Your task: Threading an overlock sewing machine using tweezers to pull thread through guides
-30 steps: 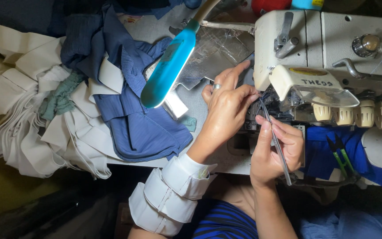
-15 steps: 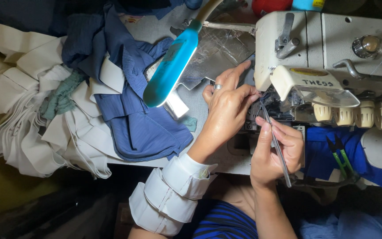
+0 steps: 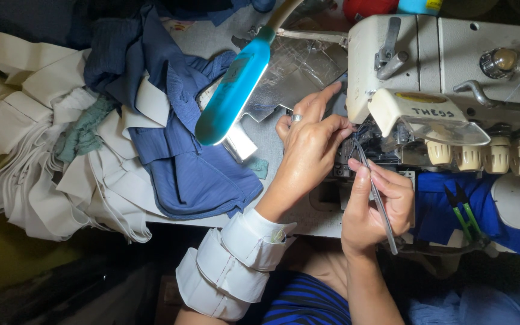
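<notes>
My left hand (image 3: 311,150), with a ring on one finger and white bands stacked on the forearm (image 3: 230,268), pinches at the needle area of a cream overlock sewing machine (image 3: 452,66); what its fingertips hold is too fine to see. My right hand (image 3: 374,207) grips slim metal tweezers (image 3: 375,201), their tips pointing up toward the same spot beside my left fingertips.
A turquoise lamp head (image 3: 233,93) hangs over the table left of my hands. Navy blue cloth (image 3: 194,174) and a heap of white strips (image 3: 37,174) cover the left side. Blue fabric and green-handled snips (image 3: 463,210) lie at the right below the machine's thread knobs (image 3: 482,157).
</notes>
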